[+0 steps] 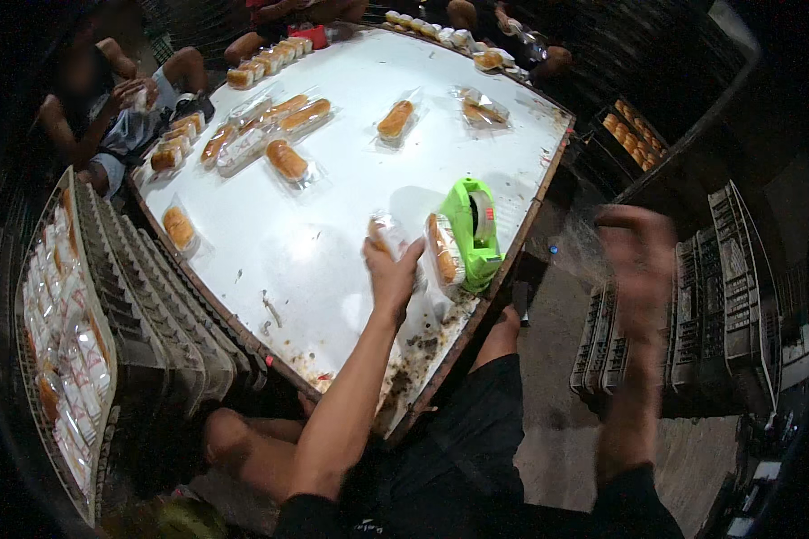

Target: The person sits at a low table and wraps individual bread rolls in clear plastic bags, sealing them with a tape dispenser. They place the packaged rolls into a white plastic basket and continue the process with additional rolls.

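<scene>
My left hand (392, 273) grips a bread roll in a clear printed wrapper (385, 232) over the near part of the white table. Just to its right, another wrapped bread roll (446, 249) leans against a bright green tape dispenser (477, 232) that holds a roll of clear tape. My right hand (637, 259) is raised off the table's right edge, above stacked crates. Motion blurs it, and a faint translucent smear (583, 232) shows beside its fingers. Whether it holds anything cannot be made out.
Bagged rolls (286, 162) lie about the white tabletop (350, 175), with rows of buns (270, 62) along its far edges. Plastic crates stand left, the top one full of wrapped bread (67, 350), and more crates (708, 296) right. Several people (118, 101) sit around the table.
</scene>
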A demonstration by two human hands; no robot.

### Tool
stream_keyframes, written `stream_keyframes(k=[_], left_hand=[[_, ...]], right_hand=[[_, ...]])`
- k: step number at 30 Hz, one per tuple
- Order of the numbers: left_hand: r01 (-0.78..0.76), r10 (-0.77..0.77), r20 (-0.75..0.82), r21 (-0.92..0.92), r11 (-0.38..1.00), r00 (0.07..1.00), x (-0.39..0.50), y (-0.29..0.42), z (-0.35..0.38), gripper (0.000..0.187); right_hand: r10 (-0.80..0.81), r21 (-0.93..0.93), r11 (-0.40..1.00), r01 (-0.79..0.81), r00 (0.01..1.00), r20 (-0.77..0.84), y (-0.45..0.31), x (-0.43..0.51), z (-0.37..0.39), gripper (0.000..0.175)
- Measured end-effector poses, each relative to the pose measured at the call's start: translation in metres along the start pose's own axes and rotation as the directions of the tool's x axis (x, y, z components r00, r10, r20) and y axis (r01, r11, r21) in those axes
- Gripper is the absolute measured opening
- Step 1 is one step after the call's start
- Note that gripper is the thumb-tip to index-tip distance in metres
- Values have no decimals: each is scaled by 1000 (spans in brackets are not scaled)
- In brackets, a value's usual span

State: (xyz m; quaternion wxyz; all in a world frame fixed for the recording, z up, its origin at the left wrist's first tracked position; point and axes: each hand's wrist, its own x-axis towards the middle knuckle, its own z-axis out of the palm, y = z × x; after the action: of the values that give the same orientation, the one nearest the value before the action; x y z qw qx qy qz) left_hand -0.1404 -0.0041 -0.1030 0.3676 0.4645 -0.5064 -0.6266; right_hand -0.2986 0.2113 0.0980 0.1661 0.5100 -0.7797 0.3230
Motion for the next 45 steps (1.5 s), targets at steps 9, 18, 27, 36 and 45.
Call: stream_keyframes(k=[9, 18, 27, 36, 45], left_hand=[[179, -227, 184, 243, 953, 956, 24, 4, 10, 121], [-269, 270, 127, -25, 963, 955, -25, 97, -55, 93], [-695, 695, -27, -22, 719, 719, -109, 285, -237, 108], [-696, 556, -542, -78, 714, 631, -280, 263, -452, 87], [-209, 395, -784, 335, 919, 479, -326, 185, -557, 71]], right_hand=[[481, -751, 220, -622, 739, -472, 179, -109, -250, 73], [-304, -566, 824, 11, 853, -425, 26, -97, -205, 45], [-610, -165, 789, 592, 787, -93, -83, -53, -254, 45], [-626, 255, 125, 959, 276, -729, -288, 40, -57, 35], [-689, 467, 22, 884, 352, -634, -414, 72, 128, 53]])
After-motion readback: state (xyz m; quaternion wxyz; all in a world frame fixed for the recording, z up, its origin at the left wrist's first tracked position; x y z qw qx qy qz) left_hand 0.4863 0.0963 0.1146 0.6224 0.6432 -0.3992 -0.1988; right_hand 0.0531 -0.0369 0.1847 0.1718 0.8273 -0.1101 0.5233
